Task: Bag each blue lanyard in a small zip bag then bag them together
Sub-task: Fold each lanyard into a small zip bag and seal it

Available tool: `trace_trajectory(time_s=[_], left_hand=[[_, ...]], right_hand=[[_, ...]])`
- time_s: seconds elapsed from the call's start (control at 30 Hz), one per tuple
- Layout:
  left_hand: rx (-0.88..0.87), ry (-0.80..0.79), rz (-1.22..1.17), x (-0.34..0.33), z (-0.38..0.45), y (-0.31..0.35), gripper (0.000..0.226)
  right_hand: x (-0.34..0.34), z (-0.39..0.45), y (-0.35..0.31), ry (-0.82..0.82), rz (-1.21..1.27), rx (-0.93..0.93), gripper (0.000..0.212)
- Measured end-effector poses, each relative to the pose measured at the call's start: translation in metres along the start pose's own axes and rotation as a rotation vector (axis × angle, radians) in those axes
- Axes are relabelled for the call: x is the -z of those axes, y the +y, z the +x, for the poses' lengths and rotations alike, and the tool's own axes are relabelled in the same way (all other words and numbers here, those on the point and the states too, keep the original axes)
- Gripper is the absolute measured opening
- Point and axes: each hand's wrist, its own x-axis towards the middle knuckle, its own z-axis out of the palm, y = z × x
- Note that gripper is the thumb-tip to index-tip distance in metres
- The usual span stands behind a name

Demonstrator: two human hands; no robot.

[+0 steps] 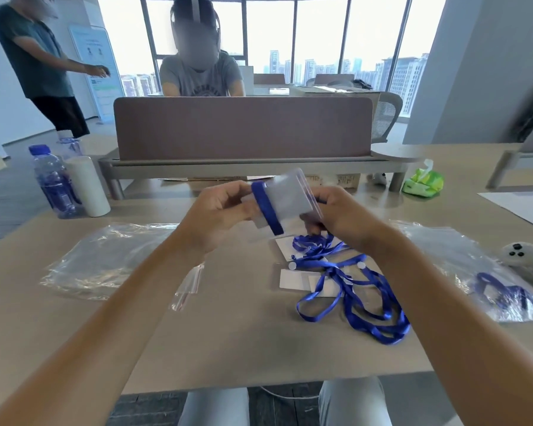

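Both forearms are bare to the frame's edge, with no sleeve showing. The left hand and right hand wear no gloves, rings or watch. Below the near edge of the tabletop, the knees show in light grey-blue trousers.

No legible text: print on the standing banner and the water bottle label blurs beyond reading.
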Motion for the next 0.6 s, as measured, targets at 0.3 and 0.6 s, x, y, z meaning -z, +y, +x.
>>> trace_trajectory(time_s=[0.3, 0.6], left_hand=[[0.249, 0.379, -0.229, -0.005, 0.012, -0.014, 0.010], [0.019, 0.339, 0.563, -0.014, 0.010, -0.019, 0.015]], right_hand=[[-0.030, -0.026, 0.008, -0.077, -0.122, -0.090, 0.037], [-0.031, -0.038, -0.001, 0.383, -0.575, 0.227, 0.038]])
